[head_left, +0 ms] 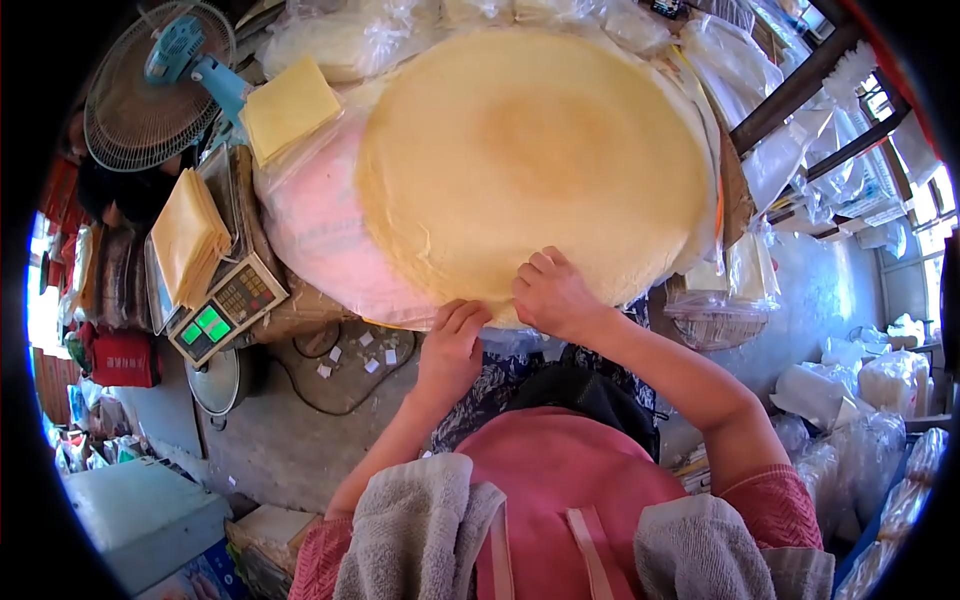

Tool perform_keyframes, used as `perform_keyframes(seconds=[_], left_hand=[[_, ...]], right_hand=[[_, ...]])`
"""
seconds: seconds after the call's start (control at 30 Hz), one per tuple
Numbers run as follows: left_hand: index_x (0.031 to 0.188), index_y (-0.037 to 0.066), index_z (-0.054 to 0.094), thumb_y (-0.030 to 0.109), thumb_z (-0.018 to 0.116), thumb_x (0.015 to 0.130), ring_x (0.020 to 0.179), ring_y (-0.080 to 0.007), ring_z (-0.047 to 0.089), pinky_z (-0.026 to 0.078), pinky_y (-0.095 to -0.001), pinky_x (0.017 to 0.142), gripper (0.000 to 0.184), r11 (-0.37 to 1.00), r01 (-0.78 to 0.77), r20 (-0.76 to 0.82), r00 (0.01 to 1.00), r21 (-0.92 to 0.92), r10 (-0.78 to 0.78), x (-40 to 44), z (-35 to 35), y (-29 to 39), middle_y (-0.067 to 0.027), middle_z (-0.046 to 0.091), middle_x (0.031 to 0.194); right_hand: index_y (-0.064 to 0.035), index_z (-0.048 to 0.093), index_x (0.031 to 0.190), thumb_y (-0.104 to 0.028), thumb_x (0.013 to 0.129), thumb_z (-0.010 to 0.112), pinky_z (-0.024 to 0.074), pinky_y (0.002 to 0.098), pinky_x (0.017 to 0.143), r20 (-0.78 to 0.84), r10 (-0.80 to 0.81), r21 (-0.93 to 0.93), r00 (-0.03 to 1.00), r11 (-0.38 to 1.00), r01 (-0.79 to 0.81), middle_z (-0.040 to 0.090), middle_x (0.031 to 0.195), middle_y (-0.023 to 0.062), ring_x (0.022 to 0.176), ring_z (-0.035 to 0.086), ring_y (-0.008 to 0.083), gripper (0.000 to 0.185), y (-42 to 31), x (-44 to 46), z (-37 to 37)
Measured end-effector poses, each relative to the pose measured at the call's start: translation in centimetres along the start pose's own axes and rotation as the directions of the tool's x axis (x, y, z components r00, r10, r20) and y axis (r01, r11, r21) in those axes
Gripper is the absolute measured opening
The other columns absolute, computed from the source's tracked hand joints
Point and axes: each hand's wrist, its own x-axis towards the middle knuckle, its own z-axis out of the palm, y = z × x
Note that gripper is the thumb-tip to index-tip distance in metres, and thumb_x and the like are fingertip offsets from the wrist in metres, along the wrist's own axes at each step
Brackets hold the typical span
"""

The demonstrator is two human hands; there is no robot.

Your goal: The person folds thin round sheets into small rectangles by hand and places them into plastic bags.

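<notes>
A large round stack of thin, pale yellow sheets (530, 130) that look like tofu skin lies on a cloth-covered surface in front of me. My left hand (460, 335) is at its near edge, with fingers curled together over the rim. Just to the right, my right hand (555, 297) bends over the same edge, its fingertips pinching the sheet. A small fold of the edge shows between the two hands. The fingertips are partly hidden, so how many layers they hold cannot be seen. Pinkish-white cloth (315, 215) shows at the left of the stack.
A digital scale (228, 308) with green displays stands at left, bearing a stack of folded yellow sheets (190, 238). Another folded stack (290, 110) lies near a fan (160, 85). Clear plastic bags (350, 40) line the far side. A lidded pot (215, 382) sits below the scale.
</notes>
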Motion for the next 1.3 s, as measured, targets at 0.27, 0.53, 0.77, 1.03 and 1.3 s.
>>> perform_keyframes(seconds=[0.27,0.53,0.77,1.03,1.3], left_hand=[[0.098,0.0,0.059,-0.011,0.054,0.065,0.102,-0.0355,0.055,0.047,-0.0414,0.085,0.036,1.0,-0.001,0.094,0.996,0.015,-0.001,1.2,-0.3,-0.5,-0.015,0.061,0.105],[0.125,-0.001,0.048,-0.003,0.054,0.075,0.126,-0.0448,0.036,0.036,-0.0504,0.1,0.05,0.984,-0.064,0.078,0.996,0.164,0.052,5.7,1.1,-1.8,-0.0231,0.039,0.135],[0.134,0.012,0.046,0.013,0.057,0.081,0.134,-0.0499,0.019,0.025,-0.0601,0.104,0.054,0.925,-0.118,0.175,0.983,0.362,0.057,4.0,2.9,-2.8,-0.0217,0.022,0.147],[0.134,0.012,0.045,0.019,0.058,0.082,0.132,-0.0482,0.024,0.027,-0.0566,0.105,0.054,0.988,0.021,0.258,0.964,0.154,-0.061,8.7,3.3,-2.8,-0.021,0.03,0.144],[0.139,0.016,0.04,0.042,0.048,0.089,0.136,-0.0447,0.018,0.014,-0.0582,0.109,0.057,0.909,-0.094,0.207,0.978,0.406,0.009,12.7,7.6,-2.3,-0.0169,0.027,0.148]], right_hand=[[-0.005,0.066,0.073,-0.018,0.071,0.065,0.0501,0.0301,0.062,0.278,0.605,0.592,0.746,0.503,-0.629,0.066,0.07,0.0067,0.064,0.063,0.0189,0.013,4.6,1.3,-3.3],[-0.0056,0.065,0.091,-0.034,0.079,0.065,0.0498,0.0374,0.073,0.196,0.507,0.477,0.839,0.698,-0.533,0.068,0.088,0.0106,0.082,0.065,0.0266,0.031,1.8,2.4,-2.9],[-0.0057,0.062,0.085,-0.023,0.085,0.055,0.048,0.0422,0.067,-0.027,0.438,0.313,0.898,0.857,-0.409,0.063,0.081,0.0146,0.078,0.062,0.0295,0.018,10.3,4.9,-1.2],[-0.0009,0.06,0.11,-0.04,0.08,0.068,0.0478,0.0373,0.079,-0.064,0.814,0.301,0.577,0.567,-0.767,0.065,0.096,0.0171,0.09,0.062,0.027,0.05,15.0,9.1,-13.2],[-0.0025,0.064,0.103,-0.052,0.082,0.055,0.0469,0.0439,0.086,-0.178,0.667,0.044,0.724,0.74,-0.671,0.062,0.108,0.0227,0.101,0.059,0.0358,0.054,23.8,14.6,-15.3]])
